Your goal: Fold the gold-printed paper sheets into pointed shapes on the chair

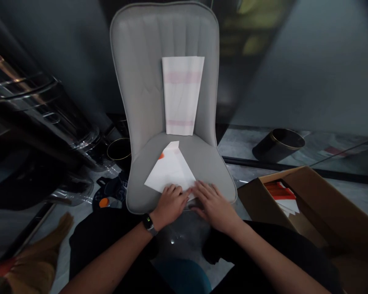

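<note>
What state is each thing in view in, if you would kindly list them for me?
Left hand, flat on the paper's near edge.
Right hand, flat on the paper's near edge.
Folded white paper, lying on the seat, folded at an angle.
Pink-banded white sheet, upright against the chair back.
Gray chair, upright.
Cardboard box, flaps open, red and white papers inside.

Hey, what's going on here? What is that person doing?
A person has their left hand and right hand on the near edge of a folded white paper lying on the seat of a grey padded chair. A white sheet with pink bands leans against the chair's back. A cardboard box with papers inside sits on the floor nearby.
</note>
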Motion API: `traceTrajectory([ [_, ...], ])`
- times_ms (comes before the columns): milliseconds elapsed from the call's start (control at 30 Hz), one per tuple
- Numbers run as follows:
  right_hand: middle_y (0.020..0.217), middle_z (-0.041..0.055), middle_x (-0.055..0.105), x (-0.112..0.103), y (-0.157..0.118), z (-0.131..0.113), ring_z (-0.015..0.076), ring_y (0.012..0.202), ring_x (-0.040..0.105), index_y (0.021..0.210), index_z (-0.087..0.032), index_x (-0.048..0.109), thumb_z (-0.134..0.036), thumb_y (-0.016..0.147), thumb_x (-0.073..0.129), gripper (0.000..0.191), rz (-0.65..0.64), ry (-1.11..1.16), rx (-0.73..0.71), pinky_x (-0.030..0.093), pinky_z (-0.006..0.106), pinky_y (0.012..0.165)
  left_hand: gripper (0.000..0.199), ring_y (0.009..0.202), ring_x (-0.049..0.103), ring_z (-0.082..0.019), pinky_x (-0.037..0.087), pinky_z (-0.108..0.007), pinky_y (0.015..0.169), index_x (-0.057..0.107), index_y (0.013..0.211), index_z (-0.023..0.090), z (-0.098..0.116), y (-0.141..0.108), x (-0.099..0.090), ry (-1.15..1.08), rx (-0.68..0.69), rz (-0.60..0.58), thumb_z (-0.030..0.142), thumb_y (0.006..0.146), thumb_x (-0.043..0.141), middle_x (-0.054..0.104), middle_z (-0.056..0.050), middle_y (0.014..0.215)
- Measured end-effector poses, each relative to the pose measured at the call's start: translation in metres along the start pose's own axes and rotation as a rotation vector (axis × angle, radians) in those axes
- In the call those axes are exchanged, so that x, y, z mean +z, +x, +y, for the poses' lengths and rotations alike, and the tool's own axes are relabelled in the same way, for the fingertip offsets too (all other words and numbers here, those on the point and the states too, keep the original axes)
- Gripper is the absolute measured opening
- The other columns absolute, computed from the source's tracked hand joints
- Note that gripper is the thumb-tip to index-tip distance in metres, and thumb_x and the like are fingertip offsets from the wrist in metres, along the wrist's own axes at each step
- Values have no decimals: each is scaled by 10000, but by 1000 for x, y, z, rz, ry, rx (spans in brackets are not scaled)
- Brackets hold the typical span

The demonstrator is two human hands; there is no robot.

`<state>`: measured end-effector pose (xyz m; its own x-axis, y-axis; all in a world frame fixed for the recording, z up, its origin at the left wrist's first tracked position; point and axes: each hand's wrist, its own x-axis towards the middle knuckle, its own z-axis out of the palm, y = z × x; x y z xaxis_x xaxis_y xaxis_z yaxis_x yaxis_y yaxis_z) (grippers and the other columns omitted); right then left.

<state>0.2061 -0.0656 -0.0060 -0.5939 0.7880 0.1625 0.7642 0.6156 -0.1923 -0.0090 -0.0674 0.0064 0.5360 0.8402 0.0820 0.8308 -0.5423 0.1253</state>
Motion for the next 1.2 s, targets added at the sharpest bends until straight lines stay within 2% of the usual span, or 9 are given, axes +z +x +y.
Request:
traceTrajectory([
  [133,1641,198,329,26,-19,-13,388,1500,340,1631,-130,239,-632,1003,425,825,1,-54,15,213,686,1196,400,975,545,-265,404,-403,815,541,1451,234,0,-1,1,11,-4,5,307,1059,499,643,-71,1018],
  [300,1659,202,274,35,-21,-13,406,1529,266,1649,-119,93,-733,973,374,955,19,-75,23,154,728,1193,395,979,552,-274,402,-407,819,554,1434,227,2,-1,1,42,-9,-14,308,1049,525,646,-77,1019],
  [500,1667,184,268,32,-21,0,427,1530,250,1643,-212,207,-752,928,479,936,15,-110,7,152,753,1170,379,967,552,-276,408,-411,809,562,1420,213,4,-1,3,48,-11,9,293,1053,507,634,-83,1014],
  [667,1686,129,234,31,-23,-5,441,1542,184,1645,-156,172,-728,924,515,982,50,-130,-8,100,735,1196,384,975,554,-279,407,-415,816,559,1430,224,4,-3,8,103,-11,36,305,1061,488,639,-87,1019],
  [867,1685,129,239,32,-25,-6,442,1544,172,1650,-155,130,-682,947,509,957,110,-135,21,85,738,1195,389,982,554,-281,414,-427,820,559,1429,218,4,-6,13,112,-5,61,299,1051,515,640,-89,1034],
  [1033,1666,106,311,35,-26,4,377,1539,245,1650,-220,52,-681,980,440,901,67,-93,-45,90,723,1205,390,986,554,-281,410,-428,823,551,1436,214,4,-7,16,124,-14,78,308,1063,486,644,-93,1052],
  [1200,1668,108,309,37,-24,6,387,1539,243,1643,-271,55,-723,950,469,926,12,-93,-20,132,763,1174,380,979,563,-280,410,-419,816,563,1421,201,7,-7,16,113,-28,87,283,1057,493,645,-100,1043],
])
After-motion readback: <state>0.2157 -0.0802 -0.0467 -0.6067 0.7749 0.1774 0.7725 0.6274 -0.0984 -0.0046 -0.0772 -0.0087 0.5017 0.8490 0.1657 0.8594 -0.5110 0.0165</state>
